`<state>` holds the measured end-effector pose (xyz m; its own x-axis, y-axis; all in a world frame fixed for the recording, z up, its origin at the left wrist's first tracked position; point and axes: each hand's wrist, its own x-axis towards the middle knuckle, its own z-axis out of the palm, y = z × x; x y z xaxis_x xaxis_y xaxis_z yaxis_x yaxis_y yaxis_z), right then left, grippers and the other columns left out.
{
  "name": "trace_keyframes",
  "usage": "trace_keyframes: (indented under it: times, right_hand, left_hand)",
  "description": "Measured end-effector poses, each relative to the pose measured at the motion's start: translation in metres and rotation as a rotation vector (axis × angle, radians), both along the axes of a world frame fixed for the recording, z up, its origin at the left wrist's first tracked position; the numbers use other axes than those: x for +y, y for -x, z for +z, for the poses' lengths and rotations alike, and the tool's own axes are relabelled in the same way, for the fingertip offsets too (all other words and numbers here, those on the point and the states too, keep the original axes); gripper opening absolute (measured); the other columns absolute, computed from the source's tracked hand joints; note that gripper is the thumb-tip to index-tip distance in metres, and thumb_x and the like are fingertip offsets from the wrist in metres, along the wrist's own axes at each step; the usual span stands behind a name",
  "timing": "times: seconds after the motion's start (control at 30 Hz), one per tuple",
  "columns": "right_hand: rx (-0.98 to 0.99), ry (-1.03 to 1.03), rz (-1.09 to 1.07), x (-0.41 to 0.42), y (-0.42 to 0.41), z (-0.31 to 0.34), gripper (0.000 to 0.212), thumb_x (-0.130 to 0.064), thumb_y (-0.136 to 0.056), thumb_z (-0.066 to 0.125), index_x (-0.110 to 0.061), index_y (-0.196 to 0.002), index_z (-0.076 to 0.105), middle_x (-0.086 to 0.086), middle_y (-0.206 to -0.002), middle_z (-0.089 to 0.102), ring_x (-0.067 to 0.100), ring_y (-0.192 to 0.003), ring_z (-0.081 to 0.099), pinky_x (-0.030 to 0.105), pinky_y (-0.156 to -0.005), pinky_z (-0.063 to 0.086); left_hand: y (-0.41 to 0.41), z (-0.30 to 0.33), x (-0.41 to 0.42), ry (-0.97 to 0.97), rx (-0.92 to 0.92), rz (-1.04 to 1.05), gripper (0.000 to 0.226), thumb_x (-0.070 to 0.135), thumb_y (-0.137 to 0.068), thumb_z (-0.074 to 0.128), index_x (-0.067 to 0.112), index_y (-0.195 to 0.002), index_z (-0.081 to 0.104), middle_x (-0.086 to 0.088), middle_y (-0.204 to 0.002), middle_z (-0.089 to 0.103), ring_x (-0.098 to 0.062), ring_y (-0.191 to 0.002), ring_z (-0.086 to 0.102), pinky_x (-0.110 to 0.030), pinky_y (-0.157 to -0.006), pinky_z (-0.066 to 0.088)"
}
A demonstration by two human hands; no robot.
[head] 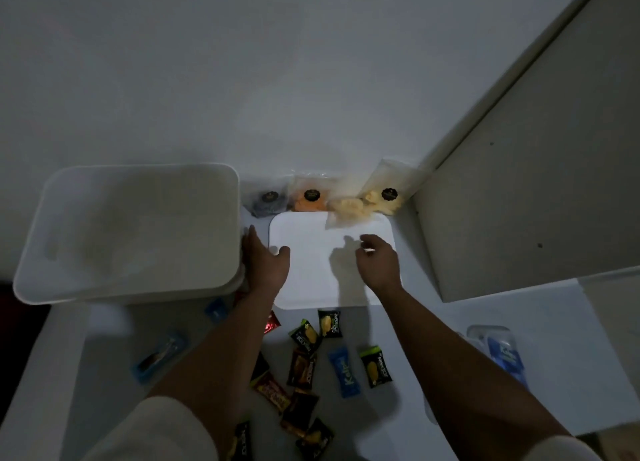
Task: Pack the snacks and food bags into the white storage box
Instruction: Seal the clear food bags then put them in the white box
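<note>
- The left hand [265, 258] lies with fingers straight against the right wall of the white storage box [128, 232], thumb spread out over the left edge of the white lid [332, 263]; it grasps nothing.
- The right hand [377, 261] hovers over the lid with its fingers loosely curled downward. A pale speck shows at the fingertips; whether it pinches something I cannot tell.
- The storage box stands at the far left of the bench [519, 322], open, its inside dim and blurred; nothing inside can be made out.
- The lid lies flat just right of the box, between the two hands.
- Four clear food bags lean against the far wall: a dark one [268, 202], an orange one [310, 199], a pale yellow one [346, 209] slumped onto the lid's far edge, and another yellow one [382, 197] in the corner.
- Small snack packets [313, 356] lie scattered near the lid's near edge, between the forearms; several are partly covered by the left forearm or cut off by the bottom edge.
- A blue packet [157, 355] lies at near left, blurred.
- A clear container with a blue label [498, 351] sits at near right, partly behind the right forearm.
</note>
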<state>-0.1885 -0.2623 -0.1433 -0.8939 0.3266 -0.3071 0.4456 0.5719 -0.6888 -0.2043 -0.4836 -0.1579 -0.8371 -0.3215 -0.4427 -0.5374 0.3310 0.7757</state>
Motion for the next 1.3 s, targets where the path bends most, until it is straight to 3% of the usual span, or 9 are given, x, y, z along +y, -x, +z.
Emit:
trace_keyframes:
  times: [0.13, 0.23, 0.33, 0.43, 0.57, 0.77, 0.87, 1.17, 1.3]
  right_hand:
    - [-0.060, 0.185, 0.208, -0.040, 0.045, 0.012, 0.032, -0.017, -0.097, 0.060, -0.012, -0.127, 0.071, 0.005, -0.130, 0.070, 0.021, -0.122, 0.064, 0.033, -0.108, 0.048]
    - [-0.114, 0.078, 0.290, -0.052, 0.070, 0.005, 0.030, -0.017, -0.095, 0.058, -0.012, -0.120, 0.074, 0.006, -0.127, 0.072, 0.023, -0.119, 0.065, 0.030, -0.103, 0.049]
    - [-0.076, -0.054, 0.133, -0.048, 0.085, -0.002, 0.022, -0.022, -0.093, 0.056, -0.017, -0.109, 0.070, 0.008, -0.108, 0.075, 0.030, -0.103, 0.069, 0.030, -0.082, 0.050]
    - [-0.011, 0.008, -0.018, -0.047, 0.103, -0.008, 0.034, -0.033, -0.093, 0.060, -0.018, -0.124, 0.060, 0.007, -0.113, 0.072, 0.030, -0.103, 0.067, 0.033, -0.082, 0.051]
    - [-0.052, 0.300, -0.113, -0.049, 0.131, -0.016, 0.069, -0.040, -0.075, 0.077, -0.023, -0.135, 0.050, 0.007, -0.114, 0.068, 0.030, -0.102, 0.069, 0.051, -0.086, 0.060]
    - [-0.011, 0.390, -0.195, -0.044, 0.144, -0.033, 0.044, -0.047, -0.061, 0.078, -0.025, -0.097, 0.066, 0.002, -0.090, 0.069, 0.022, -0.076, 0.063, 0.038, -0.066, 0.051]
    - [0.063, 0.374, -0.199, -0.049, 0.140, -0.024, 0.011, -0.026, -0.082, 0.072, -0.021, -0.076, 0.064, -0.002, -0.072, 0.064, 0.015, -0.065, 0.055, 0.032, -0.065, 0.045]
    - [0.199, 0.415, -0.160, -0.048, 0.113, 0.034, 0.019, -0.013, -0.095, 0.063, -0.022, -0.079, 0.066, -0.002, -0.079, 0.067, 0.016, -0.076, 0.061, 0.039, -0.078, 0.053]
    - [0.287, 0.462, -0.189, -0.057, 0.103, 0.085, 0.009, -0.026, -0.085, 0.061, -0.027, -0.079, 0.067, -0.003, -0.083, 0.068, 0.018, -0.080, 0.061, 0.045, -0.081, 0.054]
  left_hand:
    - [0.036, 0.003, 0.003, -0.075, -0.007, 0.042, 0.097, 0.024, -0.096, 0.067, 0.019, -0.162, -0.004, -0.006, -0.170, -0.002, -0.026, -0.156, 0.007, -0.038, -0.125, 0.017]
    - [0.061, 0.000, 0.007, -0.171, -0.036, 0.129, 0.100, 0.019, -0.095, 0.067, 0.021, -0.162, -0.008, -0.005, -0.171, 0.000, -0.027, -0.152, 0.024, -0.035, -0.118, 0.029]
    - [0.081, -0.009, 0.008, -0.252, 0.001, 0.202, 0.112, 0.016, -0.084, 0.071, 0.032, -0.161, -0.009, -0.005, -0.168, 0.016, -0.033, -0.142, 0.042, -0.047, -0.112, 0.044]
    - [0.093, -0.017, 0.007, -0.256, 0.054, 0.258, 0.114, 0.030, -0.075, 0.074, 0.034, -0.160, -0.003, -0.002, -0.167, 0.021, -0.028, -0.148, 0.035, -0.051, -0.117, 0.038]
    - [0.101, -0.013, 0.012, -0.196, 0.064, 0.374, 0.073, 0.021, -0.091, 0.064, 0.018, -0.155, 0.030, -0.009, -0.155, 0.042, -0.028, -0.136, 0.048, -0.038, -0.109, 0.041]
    - [0.109, -0.003, 0.014, -0.096, 0.099, 0.425, 0.026, 0.015, -0.095, 0.059, 0.000, -0.116, 0.059, -0.017, -0.116, 0.064, -0.029, -0.101, 0.061, -0.030, -0.083, 0.043]
    - [0.105, 0.000, 0.013, 0.036, 0.135, 0.301, 0.022, 0.015, -0.095, 0.055, -0.004, -0.106, 0.061, -0.023, -0.111, 0.065, -0.037, -0.103, 0.062, -0.034, -0.082, 0.043]
    - [0.076, 0.060, 0.014, 0.171, 0.363, 0.021, 0.020, 0.028, -0.102, 0.051, 0.012, -0.097, 0.061, -0.010, -0.093, 0.071, -0.032, -0.085, 0.067, -0.035, -0.070, 0.052]
    - [0.066, 0.109, -0.002, 0.226, 0.436, -0.021, 0.015, 0.032, -0.100, 0.050, 0.023, -0.099, 0.062, -0.002, -0.097, 0.073, -0.028, -0.088, 0.068, -0.035, -0.071, 0.055]
